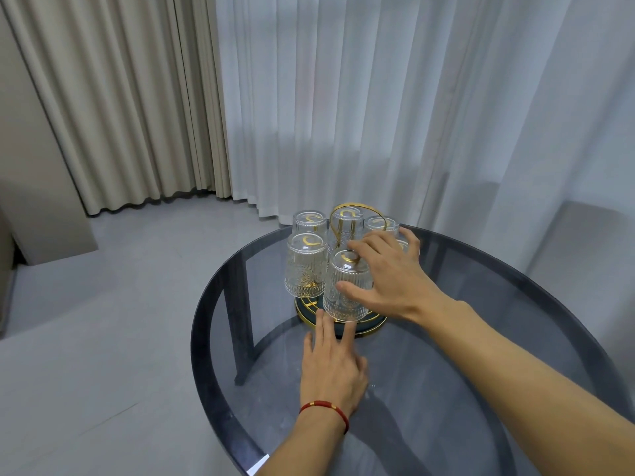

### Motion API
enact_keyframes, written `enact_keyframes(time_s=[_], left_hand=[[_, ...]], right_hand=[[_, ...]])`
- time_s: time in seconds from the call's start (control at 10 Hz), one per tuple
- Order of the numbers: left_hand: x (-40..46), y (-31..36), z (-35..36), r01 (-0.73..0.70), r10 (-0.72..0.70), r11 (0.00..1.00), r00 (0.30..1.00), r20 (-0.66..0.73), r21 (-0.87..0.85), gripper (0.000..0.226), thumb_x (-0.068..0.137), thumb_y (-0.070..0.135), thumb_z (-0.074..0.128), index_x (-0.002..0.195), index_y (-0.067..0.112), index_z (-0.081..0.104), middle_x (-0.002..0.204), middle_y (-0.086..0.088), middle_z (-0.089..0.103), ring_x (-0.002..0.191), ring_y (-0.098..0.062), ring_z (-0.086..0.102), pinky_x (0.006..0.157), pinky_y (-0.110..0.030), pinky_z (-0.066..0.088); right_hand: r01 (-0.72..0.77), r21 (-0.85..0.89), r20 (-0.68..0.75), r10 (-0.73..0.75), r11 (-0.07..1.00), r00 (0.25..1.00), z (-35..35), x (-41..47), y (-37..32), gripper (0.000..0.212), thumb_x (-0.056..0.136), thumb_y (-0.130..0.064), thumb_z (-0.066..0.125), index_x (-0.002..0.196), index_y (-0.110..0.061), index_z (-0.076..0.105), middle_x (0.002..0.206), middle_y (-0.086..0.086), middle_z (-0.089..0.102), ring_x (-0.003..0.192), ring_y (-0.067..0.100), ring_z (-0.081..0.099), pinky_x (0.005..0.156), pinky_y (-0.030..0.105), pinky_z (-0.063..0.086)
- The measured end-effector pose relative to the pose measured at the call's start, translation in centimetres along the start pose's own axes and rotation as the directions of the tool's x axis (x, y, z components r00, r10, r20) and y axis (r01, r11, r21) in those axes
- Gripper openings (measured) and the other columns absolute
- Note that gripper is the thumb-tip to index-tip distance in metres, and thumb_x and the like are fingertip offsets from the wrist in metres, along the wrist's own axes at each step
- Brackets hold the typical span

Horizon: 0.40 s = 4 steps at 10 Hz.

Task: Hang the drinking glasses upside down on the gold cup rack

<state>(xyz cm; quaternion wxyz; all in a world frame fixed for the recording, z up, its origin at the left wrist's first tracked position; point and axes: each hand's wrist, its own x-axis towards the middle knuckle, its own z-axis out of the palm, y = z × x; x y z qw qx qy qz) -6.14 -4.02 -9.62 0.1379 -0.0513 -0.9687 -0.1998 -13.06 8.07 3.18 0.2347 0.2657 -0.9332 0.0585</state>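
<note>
The gold cup rack (369, 327) with a dark round base and a gold loop handle stands on the far part of the round glass table (481, 355). Several clear embossed glasses hang upside down on its prongs, such as the left one (305, 266) and the back left one (309, 222). My right hand (388, 273) wraps thumb and fingers around the nearest upside-down glass (345, 290) on the rack. My left hand (331, 362) lies flat on the table, its fingertips touching the rack's base rim, holding nothing.
The table is smoked glass with dark legs (242, 321) showing through. Sheer white curtains (395, 97) hang close behind the rack, beige drapes (120, 97) to the left. Grey floor (86, 321) lies left of the table.
</note>
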Motion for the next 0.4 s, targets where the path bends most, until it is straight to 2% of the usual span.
enact_keyframes(time_s=[0.2,0.3,0.4], left_hand=[[-0.1,-0.1,0.3,0.001,-0.001,1.000,1.000,0.007,-0.013,0.059,0.094,0.026,0.042,0.151,0.023,0.027,0.161,-0.022,0.014,0.152,-0.034,0.001,0.122,-0.050,0.016],[-0.4,-0.1,0.2,-0.002,0.002,1.000,1.000,0.020,-0.027,0.063,0.094,0.023,0.042,0.154,0.023,0.021,0.165,-0.018,0.008,0.153,-0.031,-0.006,0.123,-0.049,0.011],[-0.8,-0.1,0.4,0.009,-0.007,0.999,0.999,0.048,-0.048,0.068,0.094,0.023,0.042,0.156,0.024,0.014,0.167,-0.013,0.002,0.153,-0.027,-0.006,0.124,-0.046,0.008]], right_hand=[[0.043,-0.087,0.008,-0.042,0.995,0.999,0.1,-0.7,-0.2,0.077,0.089,-0.070,0.035,0.144,-0.017,0.053,0.133,0.000,0.060,0.135,0.020,0.047,0.120,0.057,0.007],[0.041,-0.073,-0.034,-0.044,0.996,0.998,-0.3,-1.4,-0.7,0.074,0.092,-0.064,0.039,0.145,-0.014,0.052,0.139,0.002,0.059,0.137,0.022,0.046,0.120,0.056,0.011],[0.023,-0.021,-0.153,-0.026,1.000,0.988,-0.3,-2.9,-0.6,0.068,0.094,-0.055,0.044,0.146,-0.013,0.051,0.148,0.003,0.055,0.140,0.023,0.045,0.120,0.053,0.017]])
